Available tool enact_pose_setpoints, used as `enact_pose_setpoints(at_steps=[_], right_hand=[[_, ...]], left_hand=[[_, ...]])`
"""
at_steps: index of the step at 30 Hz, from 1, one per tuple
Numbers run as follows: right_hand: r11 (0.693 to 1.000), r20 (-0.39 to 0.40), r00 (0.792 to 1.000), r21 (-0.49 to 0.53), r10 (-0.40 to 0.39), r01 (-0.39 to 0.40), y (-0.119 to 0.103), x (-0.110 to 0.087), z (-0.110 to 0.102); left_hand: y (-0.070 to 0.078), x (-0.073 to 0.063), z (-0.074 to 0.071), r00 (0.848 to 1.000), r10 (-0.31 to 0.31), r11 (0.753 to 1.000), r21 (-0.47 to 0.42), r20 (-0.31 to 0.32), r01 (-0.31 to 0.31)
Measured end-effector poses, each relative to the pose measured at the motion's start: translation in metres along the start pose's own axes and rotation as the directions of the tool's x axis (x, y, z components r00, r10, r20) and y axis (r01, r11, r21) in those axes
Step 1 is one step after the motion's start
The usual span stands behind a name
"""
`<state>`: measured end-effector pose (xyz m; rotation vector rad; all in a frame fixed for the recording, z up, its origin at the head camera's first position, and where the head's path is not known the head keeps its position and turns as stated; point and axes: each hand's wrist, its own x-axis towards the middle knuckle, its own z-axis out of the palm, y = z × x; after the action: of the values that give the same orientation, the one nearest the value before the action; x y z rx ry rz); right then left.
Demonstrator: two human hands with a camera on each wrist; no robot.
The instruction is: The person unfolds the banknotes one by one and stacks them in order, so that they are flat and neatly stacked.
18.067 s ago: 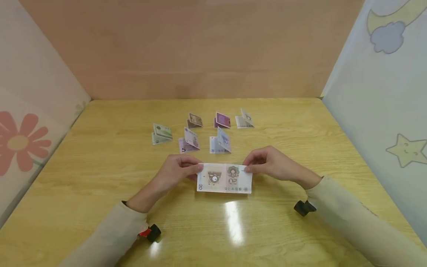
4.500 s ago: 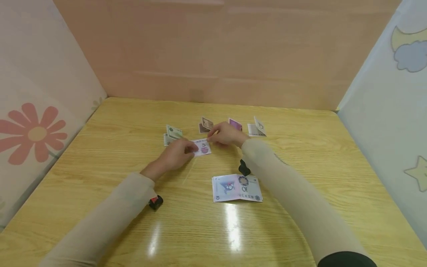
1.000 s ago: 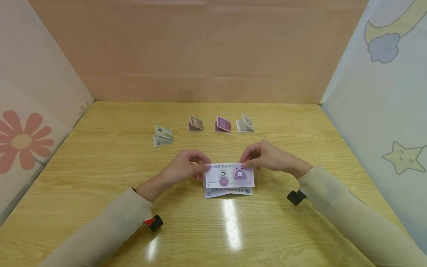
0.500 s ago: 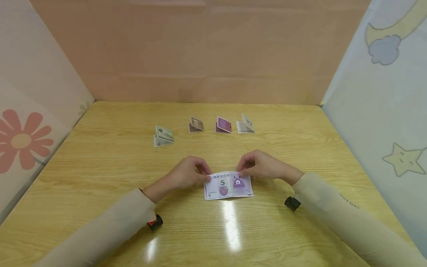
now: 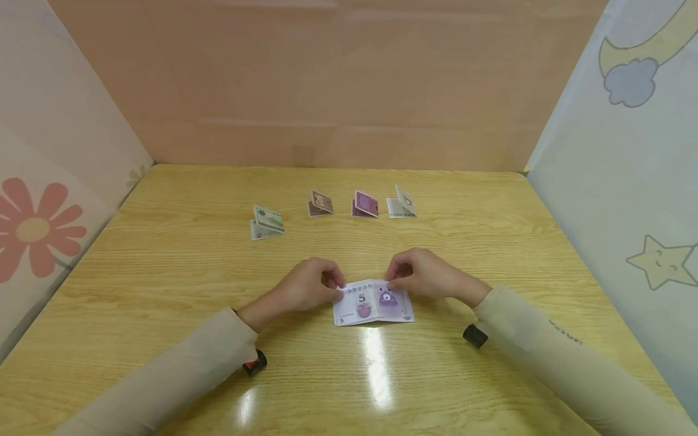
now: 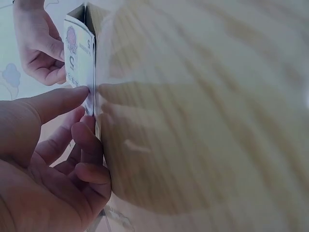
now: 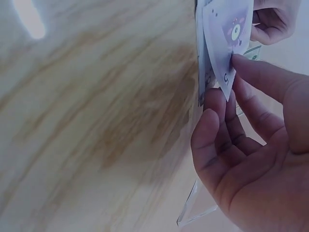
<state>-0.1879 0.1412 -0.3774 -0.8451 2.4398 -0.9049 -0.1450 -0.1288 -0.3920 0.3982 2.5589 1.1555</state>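
Observation:
A purple play banknote (image 5: pixel 362 303) marked 5 lies over other notes near me on the table, bent up slightly along its middle crease. At its back left corner my left hand (image 5: pixel 308 283) pinches it, the thumb on top in the left wrist view. My right hand (image 5: pixel 431 272) pinches its back edge towards the right. In the right wrist view, that end of the purple note (image 7: pixel 227 36) stands lifted off the edges of the notes below (image 7: pixel 203 72). Those lower notes are mostly hidden.
Farther back stand several folded notes: a green one (image 5: pixel 268 221) at left, then a brown one (image 5: pixel 320 203), a magenta one (image 5: pixel 364 204) and a greyish one (image 5: pixel 402 203). Walls (image 5: pixel 327 91) enclose the wooden table (image 5: pixel 163 272) on three sides.
The purple note has come from the back group and been lowered onto the nearer notes, now covering the blue 10. Earlier, blue and purple notes stood folded behind a flat 20.

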Motion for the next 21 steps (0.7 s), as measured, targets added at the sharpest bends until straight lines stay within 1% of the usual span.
enact_pose_setpoints(at_steps=[5, 13, 17, 21], right_hand=[[1.0, -0.004, 1.0, 0.01, 0.02, -0.02, 0.0006, 0.0009, 0.0004], [1.0, -0.013, 1.0, 0.015, 0.012, -0.012, 0.002, 0.0028, 0.0027], [1.0, -0.016, 0.999, 0.001, 0.029, -0.029, 0.0026, 0.0025, 0.0027], [0.998, -0.037, 0.998, -0.011, 0.055, -0.055, 0.0035, 0.0013, -0.0012]], left_hand=[[-0.0009, 0.001, -0.0004, 1.0, -0.005, 1.0, 0.014, -0.011, 0.006], [-0.0015, 0.0012, -0.001, 1.0, -0.01, 1.0, 0.026, -0.017, 0.01], [-0.0013, 0.0007, -0.0019, 1.0, -0.013, 1.0, 0.004, -0.016, 0.013], [-0.0041, 0.0008, -0.0052, 1.0, -0.006, 0.998, -0.056, -0.006, 0.006]])
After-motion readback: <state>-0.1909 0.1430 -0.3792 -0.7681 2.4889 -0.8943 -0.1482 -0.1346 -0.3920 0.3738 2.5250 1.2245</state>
